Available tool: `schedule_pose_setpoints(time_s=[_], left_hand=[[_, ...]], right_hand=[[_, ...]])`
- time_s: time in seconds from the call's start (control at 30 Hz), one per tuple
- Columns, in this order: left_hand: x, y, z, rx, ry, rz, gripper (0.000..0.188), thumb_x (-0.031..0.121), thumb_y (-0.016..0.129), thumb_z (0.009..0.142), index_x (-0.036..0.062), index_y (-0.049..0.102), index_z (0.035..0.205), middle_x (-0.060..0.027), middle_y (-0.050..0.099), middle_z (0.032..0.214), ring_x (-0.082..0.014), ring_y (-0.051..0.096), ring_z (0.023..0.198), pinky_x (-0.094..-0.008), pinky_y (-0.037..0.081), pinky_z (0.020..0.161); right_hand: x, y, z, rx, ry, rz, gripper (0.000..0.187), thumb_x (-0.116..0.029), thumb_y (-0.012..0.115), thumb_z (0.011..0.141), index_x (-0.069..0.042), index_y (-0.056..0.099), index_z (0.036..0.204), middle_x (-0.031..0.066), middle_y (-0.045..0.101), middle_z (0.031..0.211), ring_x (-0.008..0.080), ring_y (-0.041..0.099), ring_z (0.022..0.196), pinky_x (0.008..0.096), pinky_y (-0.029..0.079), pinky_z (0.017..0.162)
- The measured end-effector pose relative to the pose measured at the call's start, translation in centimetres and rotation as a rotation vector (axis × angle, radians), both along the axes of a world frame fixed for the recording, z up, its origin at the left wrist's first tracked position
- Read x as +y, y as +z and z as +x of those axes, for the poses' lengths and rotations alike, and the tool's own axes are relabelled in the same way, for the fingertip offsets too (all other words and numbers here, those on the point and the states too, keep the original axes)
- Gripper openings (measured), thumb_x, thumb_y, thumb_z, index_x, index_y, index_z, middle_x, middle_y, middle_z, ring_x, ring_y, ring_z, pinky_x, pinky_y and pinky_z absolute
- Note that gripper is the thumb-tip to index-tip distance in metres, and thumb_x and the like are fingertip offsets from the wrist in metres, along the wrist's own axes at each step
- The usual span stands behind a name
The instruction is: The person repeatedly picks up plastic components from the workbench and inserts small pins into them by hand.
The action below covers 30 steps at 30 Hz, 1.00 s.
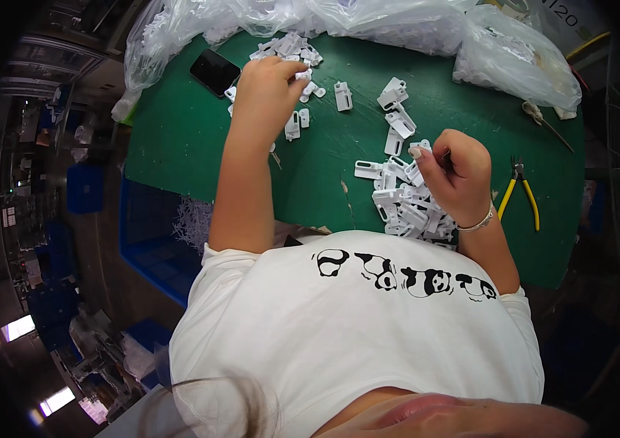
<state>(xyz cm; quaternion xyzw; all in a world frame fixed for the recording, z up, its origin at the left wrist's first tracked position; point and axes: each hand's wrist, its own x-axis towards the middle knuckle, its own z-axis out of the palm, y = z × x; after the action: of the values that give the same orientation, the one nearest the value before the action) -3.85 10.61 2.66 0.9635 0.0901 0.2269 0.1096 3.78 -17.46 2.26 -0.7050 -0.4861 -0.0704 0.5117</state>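
Observation:
My left hand (268,86) is at the far left of the table, over a loose pile of small white plastic parts (289,47). Its thumb and forefinger close around a white plastic part (302,75) at the pile's edge. My right hand (462,172) is curled, thumb against bent fingers, above the right side of a larger heap of white plastic parts (406,198). The fingers hide whatever it may hold. White parts in a short line (395,109) run away from this heap, and a single white part (343,96) lies between the two groups.
Yellow-handled pliers (520,191) and a thin pointed tool (548,125) lie on the right of the green table (317,171). A black phone (214,73) is at the far left. Clear plastic bags (397,25) line the back edge. A blue crate (151,252) stands below left.

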Motion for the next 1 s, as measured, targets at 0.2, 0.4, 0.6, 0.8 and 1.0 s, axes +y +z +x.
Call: schedule_pose_setpoints(time_s=[0.2, 0.4, 0.6, 0.8, 1.0], left_hand=[[2.5, -4.0, 0.5, 0.222, -0.019, -0.009, 0.018, 0.016, 0.072, 0.073, 0.0038, 0.07, 0.087, -0.0115, 0.066, 0.085, -0.0293, 0.059, 0.081, -0.0408, 0.046, 0.075], [1.8, -3.1, 0.4, 0.117, 0.076, -0.357, 0.014, 0.013, 0.07, 0.078, 0.0006, 0.066, 0.082, -0.0075, 0.065, 0.08, -0.0194, 0.061, 0.078, -0.031, 0.046, 0.071], [-2.5, 0.8, 0.7, -0.186, -0.22, -1.274, 0.028, 0.006, 0.058, 0.089, -0.0035, 0.055, 0.115, -0.0047, 0.063, 0.096, -0.0122, 0.059, 0.085, -0.0228, 0.046, 0.076], [-7.9, 1.4, 3.2, -0.288, -0.697, -1.87, 0.028, 0.003, 0.052, 0.092, 0.0017, 0.059, 0.119, -0.0087, 0.06, 0.107, -0.0165, 0.057, 0.091, -0.0308, 0.046, 0.08], [-9.6, -1.7, 3.9, -0.052, -0.861, -2.058, 0.026, 0.011, 0.049, 0.096, 0.0042, 0.059, 0.119, -0.0076, 0.059, 0.084, -0.0221, 0.054, 0.081, -0.0356, 0.045, 0.075]], right_hand=[[0.1, 0.0, -0.1, 0.018, 0.008, -0.001, 0.027, -0.009, 0.075, 0.077, -0.005, 0.049, 0.068, 0.0043, 0.044, 0.053, 0.0136, 0.04, 0.042, 0.0263, 0.03, 0.04], [-0.1, -0.1, 0.1, 0.035, -0.02, 0.003, 0.027, -0.009, 0.074, 0.077, -0.005, 0.049, 0.067, 0.0044, 0.043, 0.053, 0.014, 0.038, 0.042, 0.0273, 0.029, 0.04], [0.0, -0.1, 0.1, 0.119, -0.041, 0.019, 0.027, -0.01, 0.074, 0.078, -0.004, 0.049, 0.067, 0.0044, 0.042, 0.053, 0.0136, 0.038, 0.042, 0.0273, 0.029, 0.041], [-0.1, 0.0, 0.3, 0.2, -0.08, 0.037, 0.027, -0.011, 0.073, 0.079, -0.003, 0.049, 0.069, 0.0044, 0.043, 0.054, 0.0132, 0.038, 0.044, 0.0271, 0.03, 0.042], [-0.4, 0.0, 0.4, 0.245, -0.118, 0.067, 0.028, -0.015, 0.073, 0.08, -0.003, 0.049, 0.07, 0.0041, 0.043, 0.054, 0.0132, 0.038, 0.045, 0.0272, 0.031, 0.042]])
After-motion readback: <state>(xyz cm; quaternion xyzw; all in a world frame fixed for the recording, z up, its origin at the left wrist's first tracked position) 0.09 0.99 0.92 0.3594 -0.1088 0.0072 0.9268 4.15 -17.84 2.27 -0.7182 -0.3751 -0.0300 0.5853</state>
